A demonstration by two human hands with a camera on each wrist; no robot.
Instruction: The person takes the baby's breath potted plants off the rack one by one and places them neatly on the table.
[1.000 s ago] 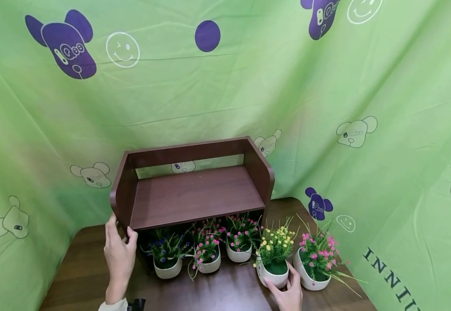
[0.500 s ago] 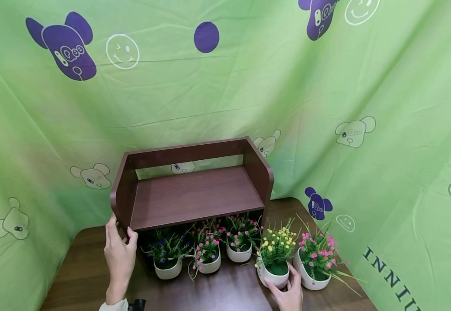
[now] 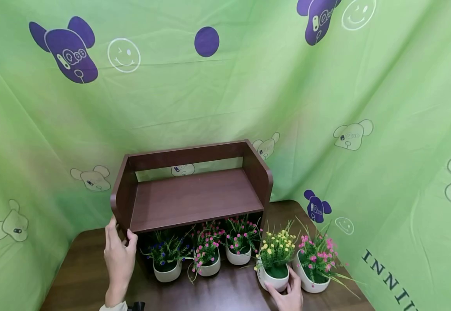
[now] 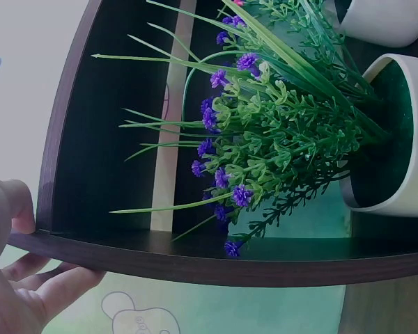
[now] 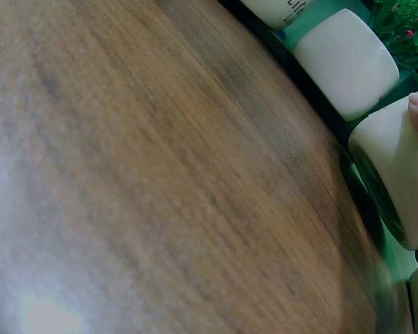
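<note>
We see a green printed curtain point(image 3: 233, 99) filling the upper frame and both sides, and a brown wooden table point(image 3: 77, 268) along the bottom. At centre stands a dark brown shelf unit point(image 3: 198, 196), its lower opening shadowed. At lower left, our left hand point(image 3: 118, 261) pinches the unit's side panel, thumb and fingers on opposite faces. Five white pots share the lower frame: the yellow-flowered pot point(image 3: 271, 283) at lower right, the pink-flowered pot point(image 3: 316, 287) just beside it at far right, and a row of three below the unit's front edge. Our right hand point(image 3: 289, 298) is clamped on the yellow-flowered pot; we cannot tell whether its base touches the table. In the row, the left pot point(image 3: 167, 275) holds blue-purple blooms, while the middle pot point(image 3: 211, 271) and right pot point(image 3: 238, 259) hold small pink ones.
</note>
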